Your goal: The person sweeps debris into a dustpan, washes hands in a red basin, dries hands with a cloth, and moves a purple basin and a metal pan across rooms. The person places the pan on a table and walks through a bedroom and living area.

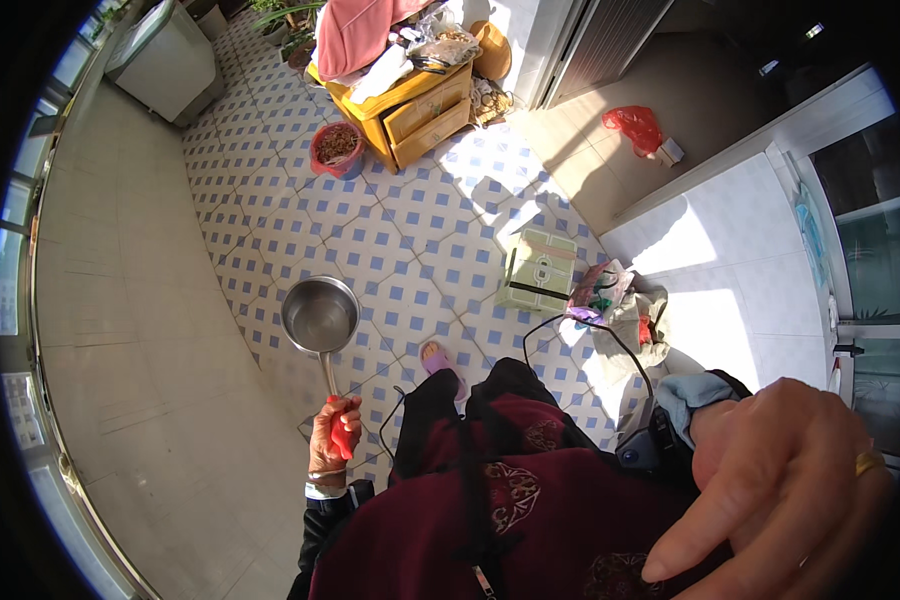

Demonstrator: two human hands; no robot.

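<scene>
My left hand [335, 431] is closed around the red handle of a metal saucepan [320, 315], held out over the tiled floor at the left. The pan's open top faces up, and its inside looks grey and shiny; whether it holds liquid is not clear. My right hand [780, 480] is large and close to the camera at the lower right, with a ring on one finger and the fingers bent downward. Nothing shows in it, though its palm is hidden. One foot in a pink slipper [439, 358] stands on the floor between the hands.
Ahead, a yellow wooden cabinet [427, 112] carries cloths and bags, beside a bucket of dried material [337, 146]. A green box [541, 270] and several bags stand right of centre, near black cables. A red plastic bag [634, 127] lies in the doorway. A pale wall runs along the left.
</scene>
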